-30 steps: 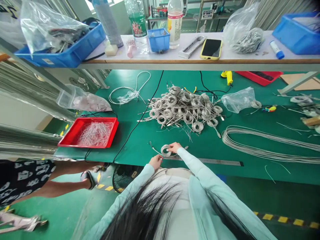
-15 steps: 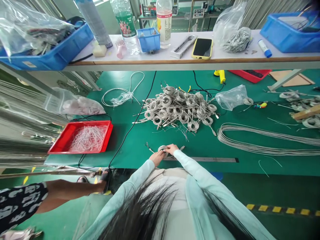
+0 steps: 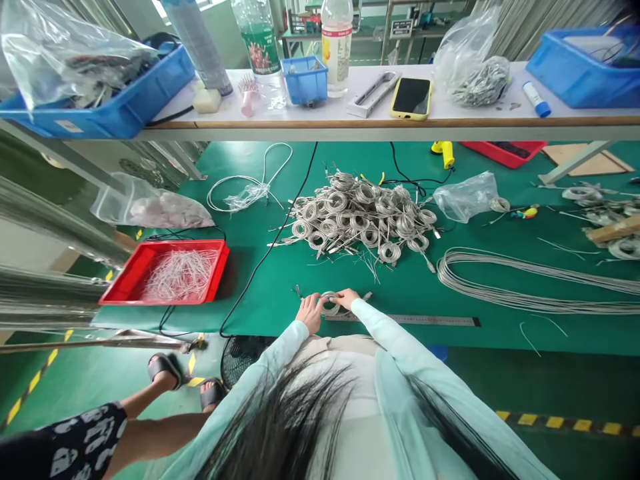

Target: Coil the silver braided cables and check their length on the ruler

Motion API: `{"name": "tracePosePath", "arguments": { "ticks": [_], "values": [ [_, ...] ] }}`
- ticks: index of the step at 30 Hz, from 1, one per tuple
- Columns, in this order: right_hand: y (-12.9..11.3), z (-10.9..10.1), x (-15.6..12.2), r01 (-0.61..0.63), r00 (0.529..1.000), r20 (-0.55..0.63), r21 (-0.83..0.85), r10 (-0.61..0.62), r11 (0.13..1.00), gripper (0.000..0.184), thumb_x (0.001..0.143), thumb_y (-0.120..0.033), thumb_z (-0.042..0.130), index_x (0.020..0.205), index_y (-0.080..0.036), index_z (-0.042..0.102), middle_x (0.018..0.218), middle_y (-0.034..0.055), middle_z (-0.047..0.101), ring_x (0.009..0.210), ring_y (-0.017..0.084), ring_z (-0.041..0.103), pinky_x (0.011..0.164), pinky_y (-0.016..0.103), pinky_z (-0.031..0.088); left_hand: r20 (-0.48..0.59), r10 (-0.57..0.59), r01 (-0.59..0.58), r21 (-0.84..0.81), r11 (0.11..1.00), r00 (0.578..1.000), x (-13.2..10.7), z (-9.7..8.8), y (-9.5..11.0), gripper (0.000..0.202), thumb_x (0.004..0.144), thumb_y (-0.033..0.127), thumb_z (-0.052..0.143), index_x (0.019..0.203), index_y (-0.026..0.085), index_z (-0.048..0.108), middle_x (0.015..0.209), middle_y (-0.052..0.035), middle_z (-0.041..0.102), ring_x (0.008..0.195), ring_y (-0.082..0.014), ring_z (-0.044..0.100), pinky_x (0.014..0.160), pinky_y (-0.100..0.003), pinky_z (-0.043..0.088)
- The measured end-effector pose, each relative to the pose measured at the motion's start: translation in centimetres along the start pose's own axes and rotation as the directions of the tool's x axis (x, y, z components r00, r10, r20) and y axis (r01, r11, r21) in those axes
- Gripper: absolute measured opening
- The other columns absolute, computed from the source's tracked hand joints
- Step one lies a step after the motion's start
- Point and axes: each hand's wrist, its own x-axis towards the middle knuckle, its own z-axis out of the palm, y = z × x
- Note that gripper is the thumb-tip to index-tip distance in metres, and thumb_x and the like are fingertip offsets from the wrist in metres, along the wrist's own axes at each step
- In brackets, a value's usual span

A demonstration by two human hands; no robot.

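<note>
Lightly, both hands (image 3: 310, 313) pinch a coiled metal-braided cable (image 3: 330, 304).

Left hand (image 3: 310, 313) and right hand (image 3: 347, 298) reach forward side by side, fingers (image 3: 345, 294) curled.

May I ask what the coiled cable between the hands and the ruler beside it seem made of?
The coiled cable looks like metal braid, perhaps steel, from its dull silvery sheen. The ruler seems steel too: flat, matt grey, with marks.
</note>
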Motion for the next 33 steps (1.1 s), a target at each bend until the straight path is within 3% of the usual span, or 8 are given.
{"name": "tracePosePath", "arguments": {
  "ticks": [5,10,13,16,20,23,27,33],
  "values": [
    [-0.3,0.3,0.2,-0.027,0.997,0.068,0.002,0.027,1.0,0.025,0.091,-0.036,0.056,0.1,-0.013,0.062,0.1,0.005,0.063,0.088,0.017,0.061,0.079,0.035,0.052,0.109,0.14,-0.141,0.005,0.99,0.984,0.6,-0.1,0.3,0.039,0.085,0.02,0.057,0.124,0.018,0.051,0.131,-0.0105,0.047,0.117,-0.0278,0.045,0.097,-0.048,0.037],
    [0.2,0.0,0.0,0.031,0.998,0.059,0.004,-0.031,1.0,0.028,0.09,-0.035,0.058,0.109,-0.013,0.06,0.111,0.0068,0.06,0.098,0.021,0.059,0.085,0.039,0.051,0.185,0.11,-0.114,0.012,0.993,0.977,1.5,0.0,0.3,0.021,0.091,0.026,0.054,0.109,0.017,0.06,0.115,-0.0086,0.058,0.11,-0.0238,0.052,0.095,-0.047,0.042],
    [2.3,-1.2,-1.3,0.067,0.998,0.019,-0.019,-0.067,0.998,0.029,0.09,-0.03,0.058,0.115,-0.016,0.057,0.122,0.0091,0.055,0.109,0.022,0.055,0.093,0.045,0.046,0.205,0.103,-0.106,0.004,0.994,0.973,1.8,-0.2,0.1,0.022,0.09,0.027,0.055,0.109,0.018,0.061,0.115,-0.0083,0.059,0.111,-0.0238,0.053,0.096,-0.048,0.042],
    [5.3,-2.5,-3.3,0.056,0.998,-0.005,-0.037,-0.056,0.998,0.02,0.091,-0.028,0.056,0.106,-0.015,0.061,0.117,0.0084,0.058,0.109,0.021,0.055,0.095,0.044,0.045,0.222,0.106,-0.109,0.002,0.994,0.969,1.9,-0.4,0.0,0.021,0.09,0.027,0.055,0.109,0.018,0.061,0.116,-0.0082,0.059,0.111,-0.024,0.052,0.096,-0.048,0.042],
    [8.4,-3.5,-5.1,0.022,1.0,0.01,-0.01,-0.022,1.0,0.017,0.092,-0.028,0.055,0.1,-0.014,0.062,0.105,0.0067,0.063,0.093,0.016,0.061,0.085,0.037,0.051,0.24,0.109,-0.117,0.019,0.993,0.965,1.9,-0.5,0.0,0.022,0.091,0.028,0.054,0.11,0.018,0.06,0.116,-0.0083,0.058,0.112,-0.0243,0.052,0.097,-0.049,0.041],
    [9.2,-3.7,-5.3,-0.007,1.0,0.007,-0.001,0.007,1.0,0.022,0.093,-0.03,0.054,0.105,-0.013,0.06,0.098,0.0054,0.063,0.081,0.014,0.062,0.072,0.031,0.054,0.25,0.11,-0.124,0.038,0.992,0.962,1.9,-0.6,0.1,0.022,0.091,0.027,0.054,0.111,0.018,0.06,0.117,-0.0084,0.058,0.112,-0.0241,0.052,0.097,-0.049,0.041],
    [8.2,-3.1,-5.8,0.033,0.999,-0.028,-0.095,-0.036,0.995,0.022,0.093,-0.03,0.053,0.106,-0.013,0.06,0.098,0.0054,0.063,0.083,0.015,0.062,0.075,0.033,0.054,0.26,0.118,-0.139,0.065,0.988,0.958,1.9,-0.9,0.2,0.023,0.091,0.027,0.054,0.111,0.018,0.059,0.116,-0.0082,0.058,0.11,-0.0238,0.053,0.094,-0.048,0.044],
    [4.1,0.3,-6.7,0.181,0.982,0.008,-0.323,-0.189,0.929,0.021,0.089,-0.032,0.059,0.101,-0.015,0.061,0.108,0.0068,0.06,0.102,0.02,0.056,0.09,0.042,0.047,0.255,0.124,-0.151,0.091,0.984,0.959,1.7,-0.7,0.1,0.025,0.092,0.027,0.053,0.114,0.018,0.058,0.116,-0.0083,0.058,0.109,-0.0235,0.054,0.093,-0.046,0.045]
  ]
}}
